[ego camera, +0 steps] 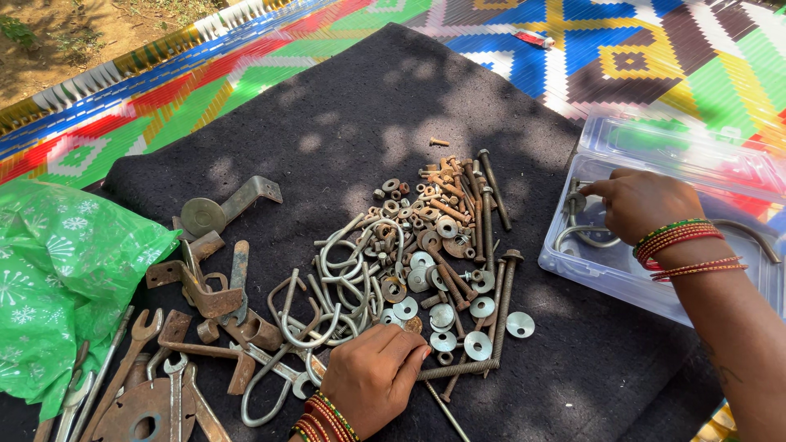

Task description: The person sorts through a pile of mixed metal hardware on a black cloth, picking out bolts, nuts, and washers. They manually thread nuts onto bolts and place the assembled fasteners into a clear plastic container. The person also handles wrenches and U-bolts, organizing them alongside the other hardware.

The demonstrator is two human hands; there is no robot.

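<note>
Hardware sorting is the work in hand, judged from how things lie: a pile [426,262] of bolts, washers, nuts and U-bolts spread on a black felt mat [344,123], with a clear plastic box [622,278] just right of that pile taking pieces.

Nearest, at the pile's front edge, the left hand [375,378] rests knuckles-up, fingers curled down onto the metal beside a long threaded bolt [483,344] — whether anything is pinched under those fingertips I cannot tell. Left of the pile lie rusty brackets [205,286] and spanners [139,352], and beyond those a crumpled green plastic bag [57,270].

Farther off, right of the pile, the right hand [639,205] (bangles at the wrist) reaches over the box's near wall, thumb and forefinger closed on the threaded end of a U-bolt [583,233] whose curve already lies inside the box. That reads as the placing step, nearly done.

Next move, as I judge it: loosen the pinch so the U-bolt settles flat, then come back to the pile — where tangled U-bolts call for lifting one free without dragging washers along.

Behind the pile, a bright patterned woven mat [573,49] lies under everything.
</note>
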